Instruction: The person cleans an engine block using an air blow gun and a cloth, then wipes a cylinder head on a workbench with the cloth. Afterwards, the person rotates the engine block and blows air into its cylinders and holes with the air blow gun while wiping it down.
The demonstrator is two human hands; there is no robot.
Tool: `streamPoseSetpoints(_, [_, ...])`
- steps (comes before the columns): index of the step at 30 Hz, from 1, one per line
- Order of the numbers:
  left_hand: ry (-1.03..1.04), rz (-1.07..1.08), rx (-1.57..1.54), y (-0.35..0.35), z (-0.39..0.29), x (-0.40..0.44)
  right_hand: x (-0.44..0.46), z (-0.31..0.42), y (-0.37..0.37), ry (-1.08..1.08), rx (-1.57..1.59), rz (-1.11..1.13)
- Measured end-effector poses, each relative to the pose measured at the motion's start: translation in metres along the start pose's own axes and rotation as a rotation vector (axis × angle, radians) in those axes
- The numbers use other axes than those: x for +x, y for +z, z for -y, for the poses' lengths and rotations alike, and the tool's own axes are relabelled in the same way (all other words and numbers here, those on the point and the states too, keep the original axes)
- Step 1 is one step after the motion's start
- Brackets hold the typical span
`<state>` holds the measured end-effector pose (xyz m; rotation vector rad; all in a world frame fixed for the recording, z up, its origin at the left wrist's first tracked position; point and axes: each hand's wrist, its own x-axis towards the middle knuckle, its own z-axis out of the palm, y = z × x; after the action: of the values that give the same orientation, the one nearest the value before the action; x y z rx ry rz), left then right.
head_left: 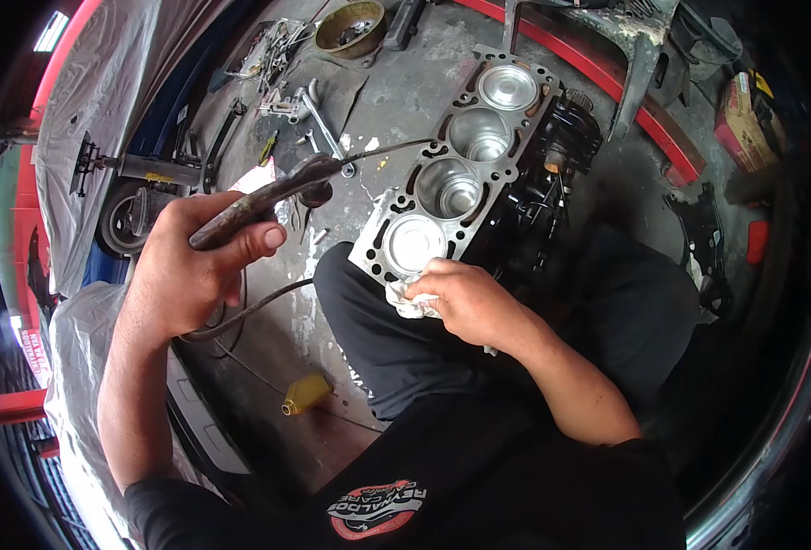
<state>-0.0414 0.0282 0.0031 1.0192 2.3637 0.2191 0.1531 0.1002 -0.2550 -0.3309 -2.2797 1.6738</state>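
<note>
My left hand is wrapped round a dark, worn air blow gun. A hose hangs below that hand. The gun's thin curved nozzle reaches to the left edge of an engine block, its tip near the second cylinder from the far end. Silvery pistons show in the block's bores, at differing depths. My right hand is closed on a white rag, pressed at the block's near end beside the closest piston. Part of the rag is hidden under the fingers.
Wrenches and other loose tools lie on the concrete floor, left of the block. Farther back stands a brass-coloured bowl with small parts. A yellow bottle lies near my knee. A red beam runs behind the block.
</note>
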Motion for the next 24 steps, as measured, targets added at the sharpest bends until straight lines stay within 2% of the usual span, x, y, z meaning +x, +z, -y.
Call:
streamPoseSetpoints(3, [-0.044,0.005,0.016,-0.001,-0.009,-0.005,0.000,-0.004,0.000,0.023,0.007,-0.028])
streamPoseSetpoints(10, [0.041,-0.039,0.086,-0.001,-0.016,0.009,0.003,-0.011,0.003,0.019,0.046,-0.089])
streamPoseSetpoints(13, [0.013,-0.036,0.127,-0.009,-0.034,0.013,0.003,-0.009,0.002,0.035,0.044,-0.076])
streamPoseSetpoints(17, [-0.045,0.097,0.103,-0.028,-0.046,0.027,0.001,-0.010,0.003,0.016,0.031,-0.096])
streamPoseSetpoints(19, [0.088,0.114,0.161,-0.038,-0.052,0.048,0.001,-0.010,0.003,0.016,0.019,-0.098])
streamPoseSetpoints(21, [0.174,0.264,0.137,-0.040,-0.060,0.082,0.001,-0.009,0.004,0.017,0.015,-0.092])
streamPoseSetpoints(24, [0.160,0.330,0.099,-0.055,-0.073,0.113,-0.001,-0.009,0.005,0.017,0.007,-0.105])
